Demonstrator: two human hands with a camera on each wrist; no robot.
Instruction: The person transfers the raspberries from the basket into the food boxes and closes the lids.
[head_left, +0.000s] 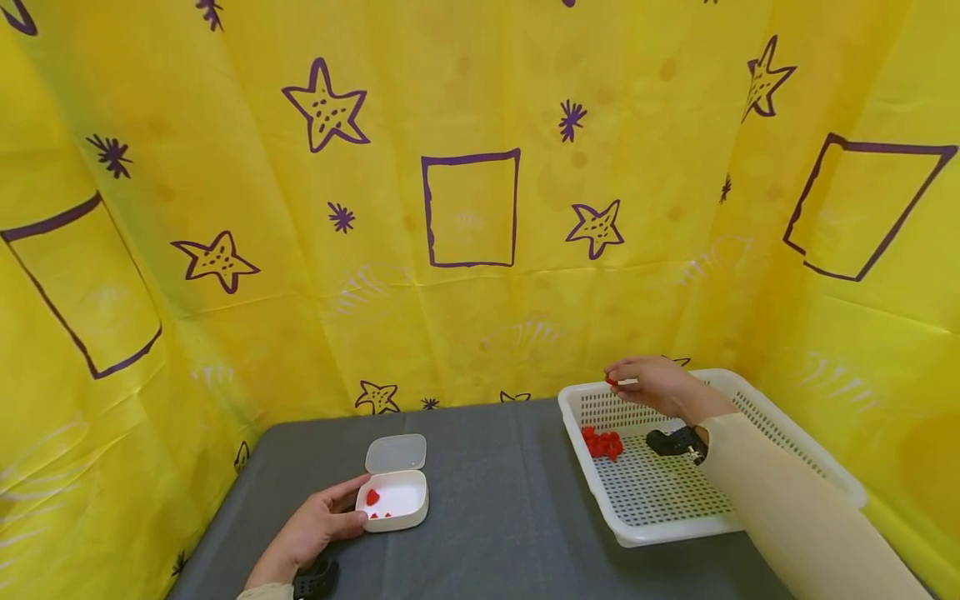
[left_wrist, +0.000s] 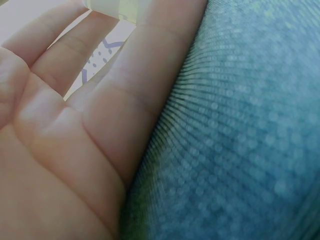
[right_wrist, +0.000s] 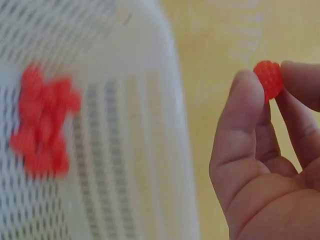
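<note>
Above the far-left part of a white plastic basket (head_left: pixel 606 496), my right hand (head_left: pixel 651 385) pinches a small red raspberry (right_wrist: pixel 268 80) between thumb and fingertips. Several more red raspberries (head_left: pixel 602 443) lie in a heap at the basket's left end; the right wrist view shows this heap (right_wrist: pixel 45 122) blurred. On the left, my left hand (head_left: pixel 318 521) grips the left side of a small white box (head_left: pixel 408 523), thumb at the near corner and fingers at the back corner. Its lid (head_left: pixel 396 452) is hinged open behind it. A few red pieces (head_left: pixel 372 497) lie inside.
A dark grey cloth (head_left: pixel 480 517) covers the table, including the stretch between box and basket. Yellow curtain (head_left: pixel 465 333) with purple drawings hangs behind and at both sides, close to the basket's far edge. A black band (head_left: pixel 678 442) is on the right wrist.
</note>
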